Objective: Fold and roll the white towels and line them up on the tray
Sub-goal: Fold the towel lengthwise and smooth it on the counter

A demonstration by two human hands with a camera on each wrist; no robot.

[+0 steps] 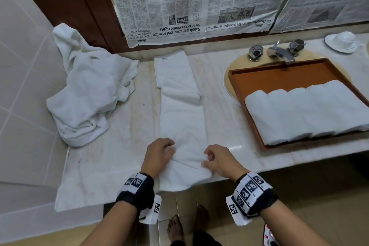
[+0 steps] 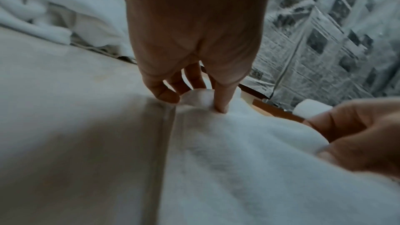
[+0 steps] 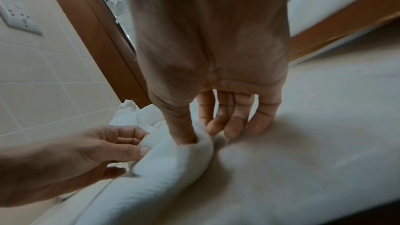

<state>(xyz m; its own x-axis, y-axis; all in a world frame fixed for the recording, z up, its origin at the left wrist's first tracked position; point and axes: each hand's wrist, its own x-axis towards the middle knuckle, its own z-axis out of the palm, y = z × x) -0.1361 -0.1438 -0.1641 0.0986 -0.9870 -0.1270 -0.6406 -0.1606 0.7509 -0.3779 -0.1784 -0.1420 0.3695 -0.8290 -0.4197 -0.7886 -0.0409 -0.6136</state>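
Note:
A long folded white towel (image 1: 182,118) lies lengthwise on the marble counter (image 1: 223,118), its near end hanging over the front edge. My left hand (image 1: 159,156) pinches a raised fold of the towel (image 2: 227,143) at its left side. My right hand (image 1: 216,161) pinches the same fold of the towel (image 3: 173,160) at its right side, thumb pressed into the cloth. Several rolled white towels (image 1: 305,112) lie side by side in the orange-brown tray (image 1: 279,78) on the right.
A heap of loose white towels (image 1: 87,94) sits at the counter's left by the tiled wall (image 1: 22,62). The tray rests over a sink with a chrome tap (image 1: 279,52). A white dish (image 1: 341,42) stands far right. Newspaper (image 1: 199,0) covers the mirror.

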